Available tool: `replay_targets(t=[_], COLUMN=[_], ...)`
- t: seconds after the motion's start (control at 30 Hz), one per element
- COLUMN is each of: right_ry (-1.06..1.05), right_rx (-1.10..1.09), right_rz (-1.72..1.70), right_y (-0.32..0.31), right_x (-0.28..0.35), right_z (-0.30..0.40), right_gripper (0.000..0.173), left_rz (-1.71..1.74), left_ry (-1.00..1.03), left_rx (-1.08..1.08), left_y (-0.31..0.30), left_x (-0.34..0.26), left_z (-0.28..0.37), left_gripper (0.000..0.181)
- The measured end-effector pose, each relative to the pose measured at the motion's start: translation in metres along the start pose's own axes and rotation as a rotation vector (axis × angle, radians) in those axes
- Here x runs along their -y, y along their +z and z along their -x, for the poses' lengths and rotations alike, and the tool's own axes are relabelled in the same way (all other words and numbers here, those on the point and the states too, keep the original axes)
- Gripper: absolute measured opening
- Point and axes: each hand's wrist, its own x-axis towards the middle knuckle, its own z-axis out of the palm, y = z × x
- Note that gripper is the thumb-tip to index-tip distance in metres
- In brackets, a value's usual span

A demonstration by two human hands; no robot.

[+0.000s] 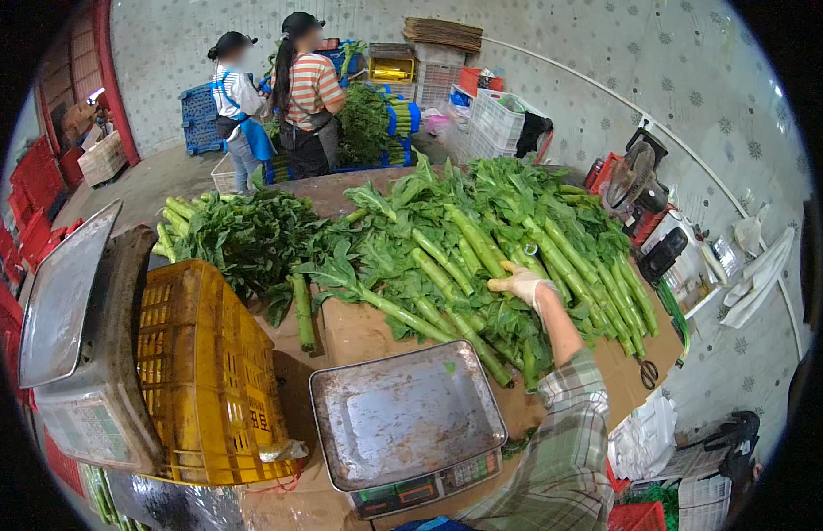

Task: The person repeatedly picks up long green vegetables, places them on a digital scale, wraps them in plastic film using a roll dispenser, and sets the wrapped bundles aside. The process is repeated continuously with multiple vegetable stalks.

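Note:
Before me lies a large heap of long green leafy stalks, apparently stem lettuce [444, 265]. My right hand [527, 284], in a pale glove, reaches into the heap with thumb and fingers at the lower end of one thick stalk [476, 239]; whether it grips it is hard to tell. My left hand is out of view. Nearer to me stands a weighing scale with a worn metal pan [408, 415], bare but for a scrap of leaf. A dark-leaved bunch [245, 239] lies to the left, a short stalk [303, 312] just below it. Scissors [648, 374] rest by the right edge.
A yellow plastic crate [205, 378] and another scale with a tilted metal pan [69, 299] stand on the left. Two people are behind the table by stacked produce [365, 126]. At the right are a fan [634, 174] and a white tray [683, 265].

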Motion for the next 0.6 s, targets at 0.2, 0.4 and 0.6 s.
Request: replay_targets(t=[0.2, 0.4, 0.6], right_ry=[0.067, -0.02, -0.046], right_rx=[0.152, 0.094, 0.003], right_rz=[-0.298, -0.802, -1.007], right_y=[-0.008, 0.008, 0.082], right_x=[0.024, 0.011, -0.001], right_z=[0.035, 0.092, 0.246], right_gripper=[0.107, 0.097, 0.083], left_rz=[0.082, 0.05, 0.073], left_ry=[-0.015, 0.087, 0.406], left_rx=[0.04, 0.025, 0.169], left_y=[-0.007, 0.006, -0.023], left_x=[0.007, -0.002, 0.05], left_z=[-0.007, 0.004, -0.073], left_gripper=[0.045, 0.044, 0.047])
